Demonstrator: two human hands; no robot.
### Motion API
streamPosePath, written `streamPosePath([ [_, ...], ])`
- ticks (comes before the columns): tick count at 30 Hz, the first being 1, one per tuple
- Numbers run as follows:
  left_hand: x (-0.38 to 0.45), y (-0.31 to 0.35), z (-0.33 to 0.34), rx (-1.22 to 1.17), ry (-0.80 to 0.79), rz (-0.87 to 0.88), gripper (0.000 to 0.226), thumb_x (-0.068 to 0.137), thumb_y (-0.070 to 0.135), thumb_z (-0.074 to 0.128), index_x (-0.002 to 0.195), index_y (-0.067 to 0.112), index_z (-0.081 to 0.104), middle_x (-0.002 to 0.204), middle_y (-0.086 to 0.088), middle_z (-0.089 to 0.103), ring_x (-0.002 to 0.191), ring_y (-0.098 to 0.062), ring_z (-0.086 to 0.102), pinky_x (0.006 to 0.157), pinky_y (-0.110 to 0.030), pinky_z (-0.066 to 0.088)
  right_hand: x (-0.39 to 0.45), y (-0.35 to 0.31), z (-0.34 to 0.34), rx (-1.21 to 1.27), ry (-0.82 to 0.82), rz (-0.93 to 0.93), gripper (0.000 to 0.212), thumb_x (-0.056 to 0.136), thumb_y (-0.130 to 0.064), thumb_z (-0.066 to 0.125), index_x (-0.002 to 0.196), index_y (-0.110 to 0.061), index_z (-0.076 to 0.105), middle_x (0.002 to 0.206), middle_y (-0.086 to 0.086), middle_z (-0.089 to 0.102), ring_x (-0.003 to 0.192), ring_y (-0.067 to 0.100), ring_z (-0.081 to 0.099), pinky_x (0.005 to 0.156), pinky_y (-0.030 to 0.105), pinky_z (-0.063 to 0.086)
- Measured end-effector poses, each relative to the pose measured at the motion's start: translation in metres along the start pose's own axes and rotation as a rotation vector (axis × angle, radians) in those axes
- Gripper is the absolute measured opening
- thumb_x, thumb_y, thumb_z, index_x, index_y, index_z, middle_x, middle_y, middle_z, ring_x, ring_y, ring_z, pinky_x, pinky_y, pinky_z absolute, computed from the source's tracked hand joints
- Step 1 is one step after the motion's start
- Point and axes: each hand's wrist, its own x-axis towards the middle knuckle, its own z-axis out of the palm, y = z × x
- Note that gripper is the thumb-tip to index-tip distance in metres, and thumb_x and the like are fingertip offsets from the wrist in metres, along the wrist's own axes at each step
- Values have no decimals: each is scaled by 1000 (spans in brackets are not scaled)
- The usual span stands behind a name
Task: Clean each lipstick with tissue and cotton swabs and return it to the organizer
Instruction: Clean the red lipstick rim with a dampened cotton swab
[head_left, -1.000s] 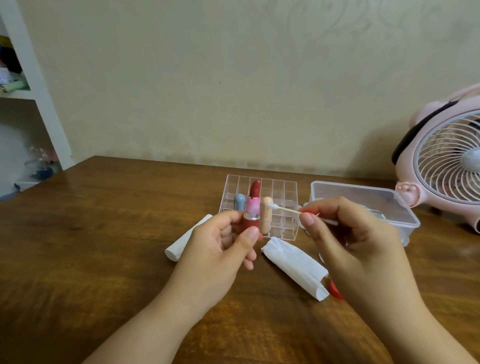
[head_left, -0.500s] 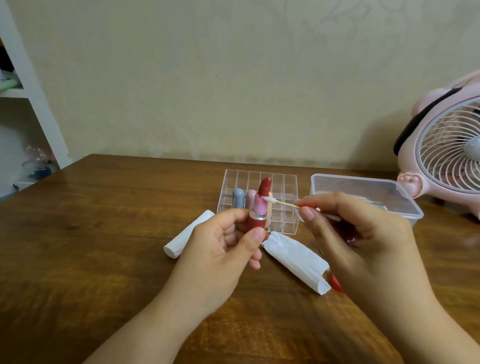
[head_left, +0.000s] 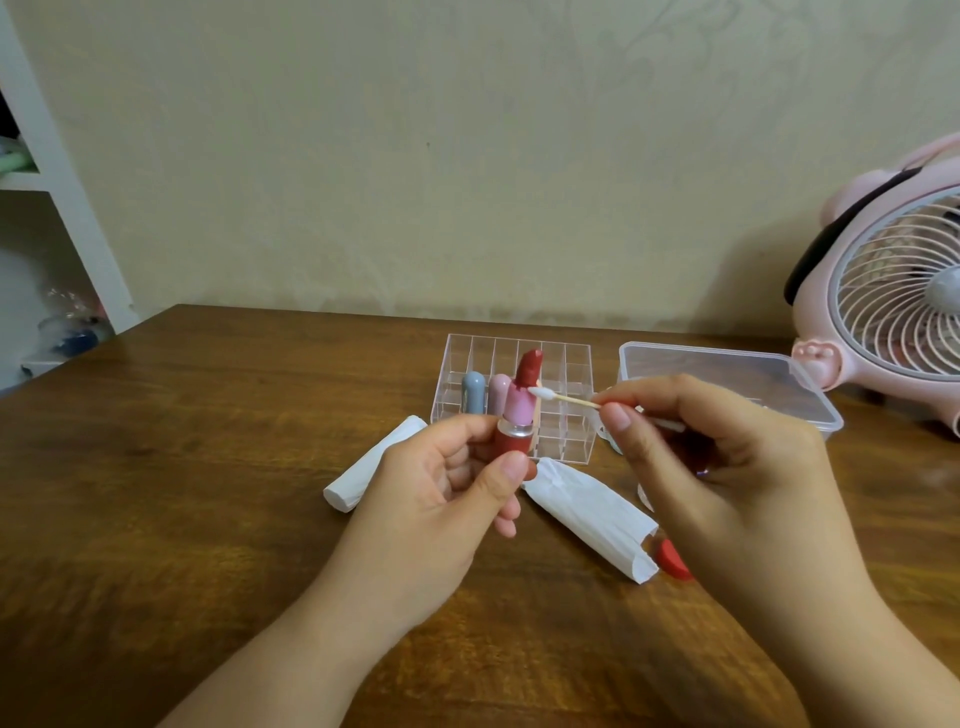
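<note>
Cleaning mid-course: left hand (head_left: 447, 483) grips an uncapped red lipstick (head_left: 519, 410) above the counter (head_left: 208, 493), right hand (head_left: 691, 447) pinches a cotton swab (head_left: 558, 396) against its collar; two capped lipsticks (head_left: 485, 392) stand in the organizer (head_left: 563, 395), likely finished; return pending.

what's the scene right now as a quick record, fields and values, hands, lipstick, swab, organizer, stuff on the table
left hand: holds the open lipstick upright by its red base
right hand: pinches the cotton swab
swab tip: at the pink collar just below the red stick
organizer: clear grid behind the hands, a blue lipstick and a pink lipstick standing in it
tissues: rolled tissue left, folded tissue in the middle
red cap: on the table by the folded tissue
plastic box: lidded, right of the organizer
fan: pink, far right
</note>
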Motion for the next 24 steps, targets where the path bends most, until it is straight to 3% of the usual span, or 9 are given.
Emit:
streamPosePath([
  [2,0,-1,0,-21,-8,0,31,71,35,61,97,19,66,77,2,71,61,-8,59,60,-21,49,0,1,0,0,5,10,15,83,-39,53,86,-31,65,71,-14,61,52,10,55,39,28,44],
  [5,1,-1,-1,-49,-30,-10,28,74,30,61,98,18,66,78,3,71,61,-8,58,59,-20,49,0,0,-1,-20,5,1,15,83,-38,53,84,-32,67,75,-11,62,54,10,56,40,28,44],
  [10,1,-4,-1,-76,-75,-32,22,85,38,58,98,24,69,80,3,68,66,-8,56,67,-25,47,0,-1,0,-18,-3,-9,16,83,-36,54,83,-28,68,77,-12,63,57,4,56,47,15,42],
  [14,-1,-7,0,-190,-154,-91,23,84,34,47,93,32,68,78,0,58,67,-10,52,72,-28,46,-1,-1,1,34,-13,11,14,83,-37,55,83,-31,67,63,-23,59,48,-1,54,43,7,37],
  [20,-1,-7,1,-326,-207,-132,26,84,32,47,98,26,67,74,4,53,67,-11,49,68,-26,47,-2,0,3,7,-9,-4,14,84,-41,54,91,-32,62,75,-16,62,50,6,53,39,25,43],
  [24,-1,-9,2,-461,-223,-153,23,83,31,51,96,22,69,72,3,50,64,-11,48,65,-28,47,-2,0,4,0,-6,-14,14,84,-41,54,91,-32,61,77,-13,63,51,7,53,39,27,43],
])
